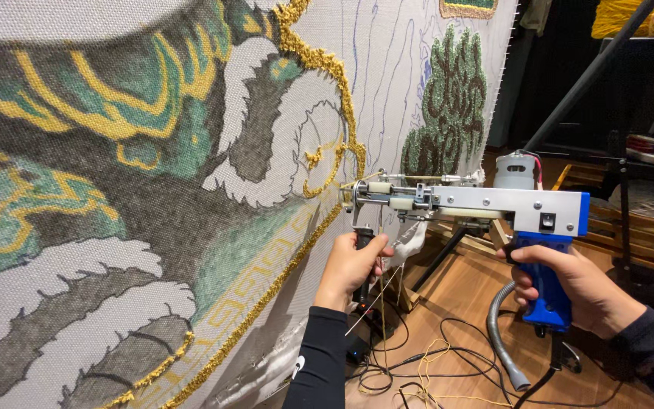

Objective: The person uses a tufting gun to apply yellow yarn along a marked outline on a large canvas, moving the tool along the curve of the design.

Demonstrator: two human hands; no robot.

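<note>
Gripping the tufting gun [478, 203] at centre right of the frame, the right hand [569, 284] is closing around its blue rear handle while the left hand [351, 265] is clasping the black front grip. Its needle tip is pressing against the stretched backing cloth [153, 189], beside a gold yarn line [327, 76]; cables [425, 371] are lying on the wooden floor [471, 295].

Single head view, close behind hands [350, 266], facing stretched cloth [115, 189] obliquely leftward.
</note>
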